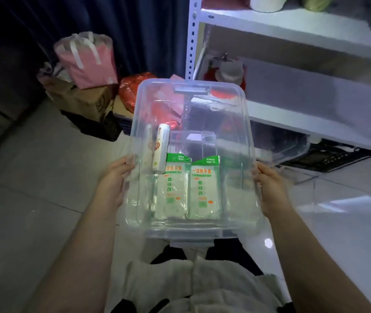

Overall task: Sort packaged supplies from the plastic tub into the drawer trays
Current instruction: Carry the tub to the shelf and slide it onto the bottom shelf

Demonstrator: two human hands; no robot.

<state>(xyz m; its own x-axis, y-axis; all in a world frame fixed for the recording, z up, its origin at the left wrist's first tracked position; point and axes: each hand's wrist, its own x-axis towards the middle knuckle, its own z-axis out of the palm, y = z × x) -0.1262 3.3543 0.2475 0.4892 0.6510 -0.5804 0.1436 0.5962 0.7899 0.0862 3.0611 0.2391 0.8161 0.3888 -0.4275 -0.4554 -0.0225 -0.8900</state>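
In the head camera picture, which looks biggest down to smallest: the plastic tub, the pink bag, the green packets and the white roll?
1. Plastic tub
2. Pink bag; it sits farther back, so it may really be bigger than it looks
3. Green packets; the two look alike in size
4. White roll

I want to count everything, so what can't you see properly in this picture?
Head view only.
Small print on the green packets: too small, blurred.
Things on the top shelf: cut off by the top edge.
Red things behind the tub: smeared through its clear wall.
Drawer trays: not in view.
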